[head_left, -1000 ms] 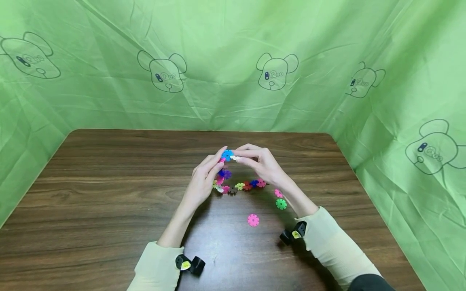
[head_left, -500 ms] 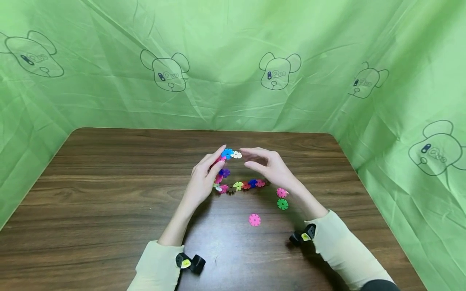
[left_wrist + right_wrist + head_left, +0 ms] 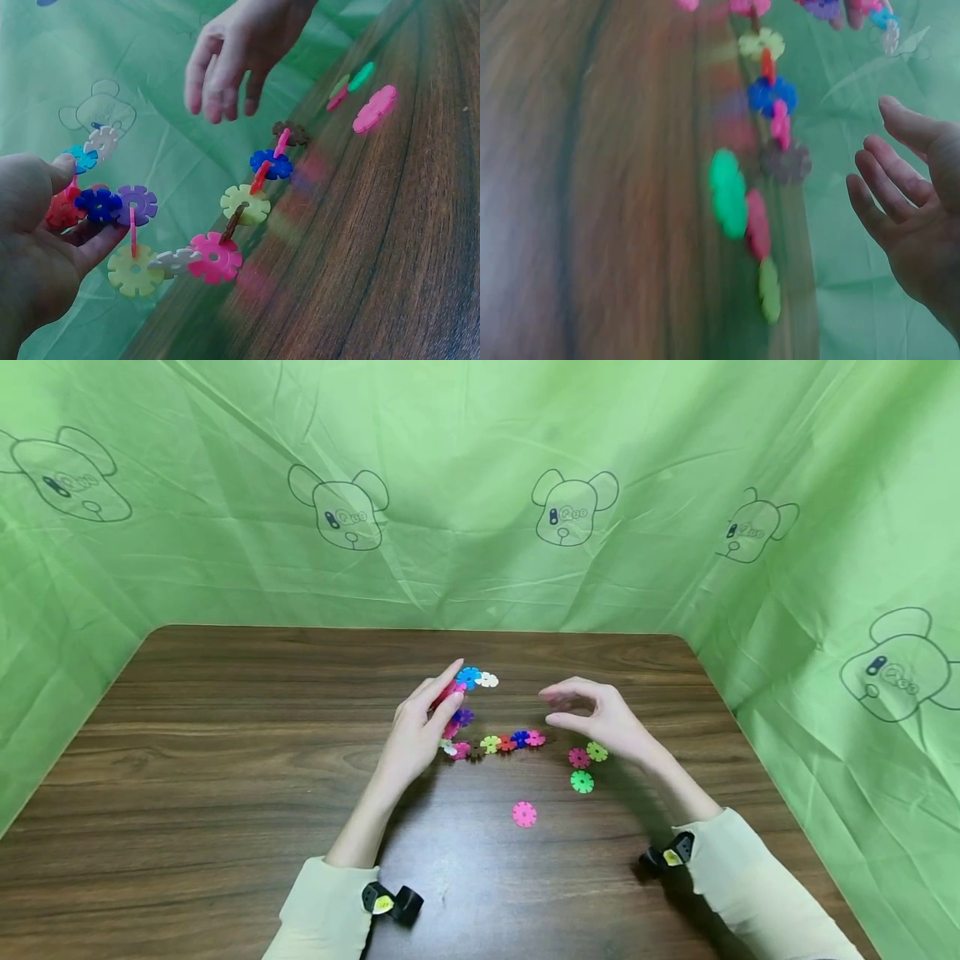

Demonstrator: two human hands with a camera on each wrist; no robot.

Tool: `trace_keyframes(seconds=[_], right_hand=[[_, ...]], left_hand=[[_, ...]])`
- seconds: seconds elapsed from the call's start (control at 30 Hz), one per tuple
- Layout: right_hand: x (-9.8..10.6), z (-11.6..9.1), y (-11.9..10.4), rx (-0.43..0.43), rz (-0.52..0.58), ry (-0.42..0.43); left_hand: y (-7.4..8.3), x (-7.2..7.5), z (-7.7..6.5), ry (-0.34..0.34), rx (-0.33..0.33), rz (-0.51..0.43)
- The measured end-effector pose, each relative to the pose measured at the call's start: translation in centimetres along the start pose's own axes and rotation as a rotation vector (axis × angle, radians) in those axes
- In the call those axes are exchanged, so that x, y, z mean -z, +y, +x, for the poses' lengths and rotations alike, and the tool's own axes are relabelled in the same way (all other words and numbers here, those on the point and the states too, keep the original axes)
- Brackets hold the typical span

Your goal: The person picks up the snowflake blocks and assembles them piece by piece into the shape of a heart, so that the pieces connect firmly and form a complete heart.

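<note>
Multicoloured chain (image 3: 491,744): pinched by left grip (image 3: 412,731), exact hold partly hidden. Loose discs (image 3: 582,782): nearer right grip (image 3: 600,714), on its body side; that grip spread, bare.

Green curtain (image 3: 465,585) behind wooden table (image 3: 225,760)

The left hand (image 3: 414,731) held a chain of notched discs (image 3: 491,743)
The right hand (image 3: 597,714) hung above the wood-grain table (image 3: 225,777), near a yellow-green disc (image 3: 597,752).
</note>
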State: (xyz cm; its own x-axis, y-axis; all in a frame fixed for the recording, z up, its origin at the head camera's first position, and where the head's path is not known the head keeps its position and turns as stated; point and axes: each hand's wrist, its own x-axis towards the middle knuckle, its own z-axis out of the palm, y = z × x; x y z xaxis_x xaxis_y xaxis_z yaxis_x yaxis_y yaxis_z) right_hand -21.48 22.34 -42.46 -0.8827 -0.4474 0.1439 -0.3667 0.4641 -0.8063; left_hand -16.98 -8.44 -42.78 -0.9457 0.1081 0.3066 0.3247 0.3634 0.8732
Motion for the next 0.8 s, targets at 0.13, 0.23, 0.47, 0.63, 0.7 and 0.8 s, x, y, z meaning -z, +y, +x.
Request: trace_keyframes(seconds=[0.13,0.23,0.47,0.63,0.7,0.8], right_hand=[[0.9,-1.2,1.2,-0.005,-0.074,-0.021],[1.5,-2.0,2.2,-0.009,-0.101,-0.03],[2.8,-3.2,3.9,-0.028,-0.173,-0.077],[3.4,-3.9,4.6,-0.017,-0.261,-0.126],[3.5,-4.0,4.9,-0.009,-0.284,-0.141],[3.6,-4.2,5.3,-0.002,-0.307,-0.159]], left_hand=[[0.1,0.0,0.0,-0.004,0.014,-0.004],[0.0,-0.1,0.0,-0.006,0.018,-0.003],[0.0,-0.1,0.1,-0.011,0.026,-0.014],[-0.1,0.0,0.0,-0.021,0.041,-0.027],[-0.1,0.0,0.0,-0.022,0.042,-0.03],[-0.1,0.1,-0.1,-0.022,0.037,-0.029]])
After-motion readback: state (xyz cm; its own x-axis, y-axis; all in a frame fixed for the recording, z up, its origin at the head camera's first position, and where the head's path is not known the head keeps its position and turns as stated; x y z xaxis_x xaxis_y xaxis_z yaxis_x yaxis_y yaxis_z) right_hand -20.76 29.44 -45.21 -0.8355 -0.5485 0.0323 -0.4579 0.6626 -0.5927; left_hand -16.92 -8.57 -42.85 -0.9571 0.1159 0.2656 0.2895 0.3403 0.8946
